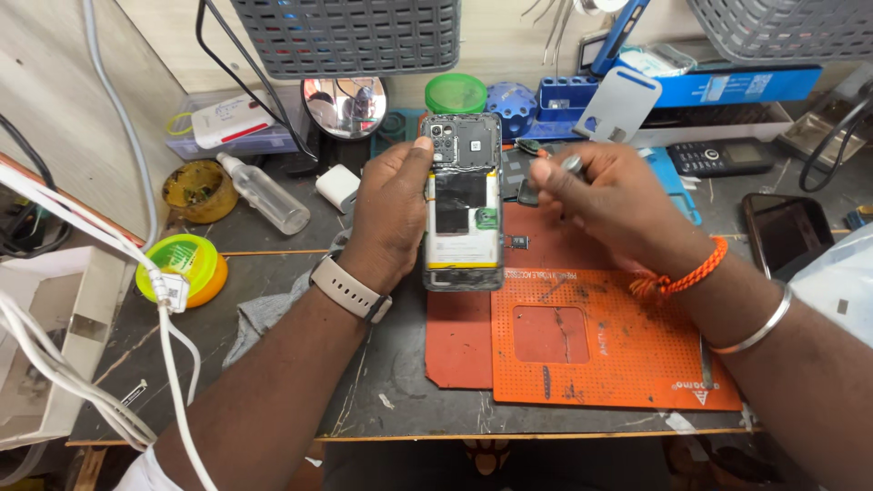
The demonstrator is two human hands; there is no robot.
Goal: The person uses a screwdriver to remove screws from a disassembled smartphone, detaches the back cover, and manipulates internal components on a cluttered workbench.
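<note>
Head view: over the table (300, 382) w/ orange work mat (600, 355), left hand (391, 214) grips an opened phone (462, 202), back off, upright; right hand (609, 195) pinches a small metal-tipped tool (571, 165) beside it — mid-teardown, next needs precise tip placement.

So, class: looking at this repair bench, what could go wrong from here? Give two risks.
1. The opened phone is held above the bench only by the left hand; a slip could drop it with its battery and board exposed.
2. The right hand pinches a metal-tipped tool close to those bare parts; a stray jab might damage them.
</note>
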